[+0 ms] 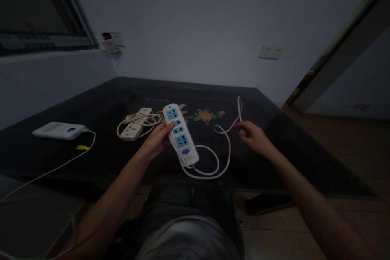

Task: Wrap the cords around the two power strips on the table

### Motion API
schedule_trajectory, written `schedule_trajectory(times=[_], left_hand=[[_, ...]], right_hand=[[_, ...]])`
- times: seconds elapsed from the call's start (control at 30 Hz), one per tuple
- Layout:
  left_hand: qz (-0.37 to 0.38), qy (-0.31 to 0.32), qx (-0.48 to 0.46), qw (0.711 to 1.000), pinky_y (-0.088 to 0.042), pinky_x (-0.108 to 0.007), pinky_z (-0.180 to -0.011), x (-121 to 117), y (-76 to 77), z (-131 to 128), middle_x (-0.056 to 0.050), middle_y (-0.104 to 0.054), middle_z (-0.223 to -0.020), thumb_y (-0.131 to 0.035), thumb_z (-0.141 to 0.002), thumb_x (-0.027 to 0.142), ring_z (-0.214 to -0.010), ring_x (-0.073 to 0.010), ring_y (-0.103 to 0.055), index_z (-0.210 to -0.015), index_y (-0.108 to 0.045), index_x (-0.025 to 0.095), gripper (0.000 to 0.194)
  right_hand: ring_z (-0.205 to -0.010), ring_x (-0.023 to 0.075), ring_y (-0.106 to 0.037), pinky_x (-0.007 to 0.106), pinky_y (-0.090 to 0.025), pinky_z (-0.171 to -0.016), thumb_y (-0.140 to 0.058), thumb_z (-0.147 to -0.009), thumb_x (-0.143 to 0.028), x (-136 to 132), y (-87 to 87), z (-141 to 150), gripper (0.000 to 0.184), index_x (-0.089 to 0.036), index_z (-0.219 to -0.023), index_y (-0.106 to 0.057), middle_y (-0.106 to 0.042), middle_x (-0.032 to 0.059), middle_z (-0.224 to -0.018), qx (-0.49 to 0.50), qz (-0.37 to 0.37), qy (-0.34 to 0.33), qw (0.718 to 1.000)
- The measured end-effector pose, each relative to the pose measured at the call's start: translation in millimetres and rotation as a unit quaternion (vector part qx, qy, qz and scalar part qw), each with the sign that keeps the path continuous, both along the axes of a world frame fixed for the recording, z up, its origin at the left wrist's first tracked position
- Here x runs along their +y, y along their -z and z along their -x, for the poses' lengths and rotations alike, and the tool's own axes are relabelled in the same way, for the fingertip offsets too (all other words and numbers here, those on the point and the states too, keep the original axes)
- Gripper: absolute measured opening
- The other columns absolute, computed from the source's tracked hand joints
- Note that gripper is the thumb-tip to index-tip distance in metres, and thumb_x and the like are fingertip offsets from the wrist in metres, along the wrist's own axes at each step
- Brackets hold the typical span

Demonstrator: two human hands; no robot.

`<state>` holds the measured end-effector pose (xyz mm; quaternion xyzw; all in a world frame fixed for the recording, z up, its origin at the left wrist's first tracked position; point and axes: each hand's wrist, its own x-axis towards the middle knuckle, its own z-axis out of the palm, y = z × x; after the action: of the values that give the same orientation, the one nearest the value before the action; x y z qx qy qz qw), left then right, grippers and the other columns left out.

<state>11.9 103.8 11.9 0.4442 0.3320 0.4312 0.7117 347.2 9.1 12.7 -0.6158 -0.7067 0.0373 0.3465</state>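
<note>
My left hand (158,140) is closed around the side of a white power strip (182,140) with blue socket panels and a dark blue switch, its thumb on the front. The strip is tilted, its top leaning left. From its lower end a white cord (229,152) loops to the right. My right hand (251,135) pinches that cord, and a loop of it stands up above the fingers. What lies inside the right palm is mostly hidden. Left of the held strip, a second, cream power strip (132,131) lies on the table with its cord coiled over it.
A white power bank (59,131) with a thin cable sits at the left of the black table (146,89), near a yellow scrap (82,147). Flowers decorate the tabletop. Wall sockets (271,52) are at the back right, others (113,42) at the back left. The table's front edge is near my lap.
</note>
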Motion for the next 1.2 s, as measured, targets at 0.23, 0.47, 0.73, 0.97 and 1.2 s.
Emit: schedule_trajectory(times=[0.23, 0.47, 0.73, 0.97, 1.2], left_hand=[[0.1, -0.024, -0.141, 0.985, -0.058, -0.028, -0.068, -2.7, 10.4, -10.6, -0.001, -0.072, -0.083, -0.063, -0.082, 0.015, -0.071, -0.0146, -0.07, -0.099, -0.061, 0.02, 0.018], [0.168, -0.087, -0.219, 0.957, -0.056, -0.033, -0.079, -8.7, 5.0, -24.4, -0.002, -0.073, -0.085, -0.054, -0.088, 0.014, -0.08, -0.0157, -0.071, -0.101, -0.059, 0.02, 0.015], [0.179, -0.099, -0.251, 0.946, -0.056, -0.031, -0.082, -18.7, -9.1, -28.8, -0.003, -0.074, -0.087, -0.05, -0.092, 0.017, -0.085, -0.0164, -0.07, -0.11, -0.061, 0.02, 0.022], [0.182, -0.108, -0.274, 0.938, -0.056, -0.031, -0.081, -25.6, -17.9, -27.8, -0.005, -0.075, -0.091, -0.045, -0.095, 0.02, -0.084, -0.0156, -0.07, -0.122, -0.058, 0.019, 0.029], [0.164, -0.091, -0.277, 0.942, -0.055, -0.034, -0.085, -30.9, -19.7, -25.8, -0.005, -0.075, -0.092, -0.044, -0.096, 0.021, -0.09, -0.0169, -0.07, -0.122, -0.059, 0.021, 0.03]], right_hand=[[-0.085, 0.0209, -0.061, 0.033, -0.048, -0.078, -0.052, -0.069, -0.008, -6.5, 29.4, 2.3, 0.042, -0.019, -0.108, -0.062, -0.063, 0.006, -0.092, -0.01, 0.063, 0.043, 0.997], [-0.089, 0.0206, -0.062, 0.036, -0.048, -0.083, -0.053, -0.074, -0.012, -13.0, 43.1, 12.0, 0.034, -0.019, -0.106, -0.062, -0.067, 0.0064, -0.096, 0.041, 0.103, 0.026, 0.993], [-0.096, 0.0224, -0.064, 0.036, -0.049, -0.085, -0.05, -0.084, -0.022, -26.9, 39.0, 20.4, 0.035, -0.02, -0.118, -0.059, -0.066, 0.0097, -0.106, 0.026, 0.106, 0.019, 0.994], [-0.066, 0.025, -0.068, 0.031, -0.046, -0.06, -0.053, -0.086, -0.036, -68.4, 18.8, 10.0, 0.032, -0.028, -0.115, -0.065, -0.072, 0.0064, -0.076, -0.062, 0.179, 0.184, 0.964], [-0.055, 0.0181, -0.065, 0.027, -0.045, -0.055, -0.043, -0.088, -0.033, -73.1, 34.5, 16.9, 0.031, -0.021, -0.107, -0.065, -0.07, 0.0021, -0.065, 0.061, 0.212, 0.138, 0.966]])
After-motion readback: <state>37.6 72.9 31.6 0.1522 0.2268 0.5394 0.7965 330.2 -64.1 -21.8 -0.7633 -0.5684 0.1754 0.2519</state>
